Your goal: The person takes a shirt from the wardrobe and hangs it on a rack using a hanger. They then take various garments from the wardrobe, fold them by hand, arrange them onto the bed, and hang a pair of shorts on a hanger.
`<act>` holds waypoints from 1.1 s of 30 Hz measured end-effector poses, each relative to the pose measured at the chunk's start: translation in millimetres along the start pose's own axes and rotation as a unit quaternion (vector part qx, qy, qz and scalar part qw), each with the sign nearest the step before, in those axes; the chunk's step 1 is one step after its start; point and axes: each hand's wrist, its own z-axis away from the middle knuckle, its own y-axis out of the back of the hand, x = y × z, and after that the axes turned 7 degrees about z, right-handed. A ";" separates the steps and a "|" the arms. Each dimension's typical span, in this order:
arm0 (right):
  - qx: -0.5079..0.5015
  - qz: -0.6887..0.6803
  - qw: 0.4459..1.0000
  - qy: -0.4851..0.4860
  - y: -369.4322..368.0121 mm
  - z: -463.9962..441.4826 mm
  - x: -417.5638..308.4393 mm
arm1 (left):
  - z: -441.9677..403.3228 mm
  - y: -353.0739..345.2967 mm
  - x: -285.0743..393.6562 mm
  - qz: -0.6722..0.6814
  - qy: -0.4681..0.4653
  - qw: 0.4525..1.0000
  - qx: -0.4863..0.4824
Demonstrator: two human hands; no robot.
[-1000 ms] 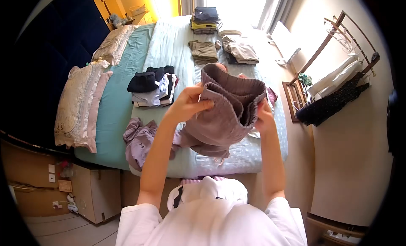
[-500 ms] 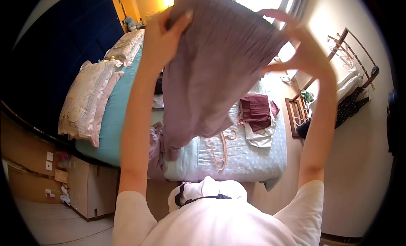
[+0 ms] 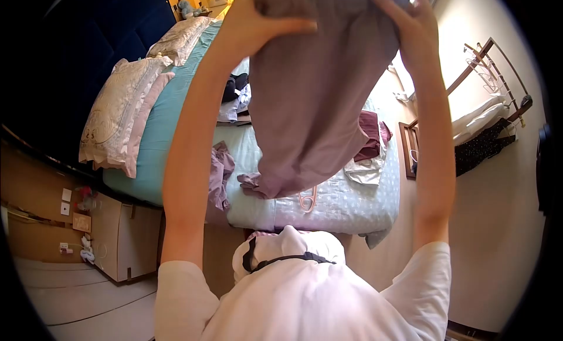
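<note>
Mauve pants (image 3: 316, 100) hang in front of me, held up high above the bed, their waist end at the top edge of the view. My left hand (image 3: 249, 27) grips the upper left side, thumb lying across the front of the cloth. On the upper right side my right hand (image 3: 417, 30) is closed over the fabric; the fingers behind it are hidden. A gathered cuff dangles at the lower left. Below the cloth, a pink hanger (image 3: 307, 199) shows in part on the bed (image 3: 358, 215). Another crumpled mauve garment (image 3: 220, 175) lies to the left.
Maroon and white folded clothes (image 3: 368, 143) are on the bed's right, and dark and light clothes (image 3: 236, 97) lie behind my left forearm. Pillows (image 3: 120, 115) line the headboard. A wooden rack (image 3: 492, 77) with hanging clothes stands at right; a cabinet (image 3: 132, 241) stands at left.
Both hands have moved up, the right one also closing in on the cloth. The pants now hang straighter and cover more of the hanger. The view has shifted slightly.
</note>
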 end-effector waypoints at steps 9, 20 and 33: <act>-0.231 0.146 0.850 -0.451 113.6 206.3 244.8 | 222.8 35.3 -18.1 0.247 0.476 0.820 0.198; -0.183 0.434 0.514 -0.717 76.4 471.0 386.3 | 315.4 59.8 -50.8 0.302 0.618 0.706 0.170; -0.199 0.205 0.912 -0.293 34.5 255.4 174.8 | 216.7 -8.9 -158.7 0.396 0.609 0.687 0.030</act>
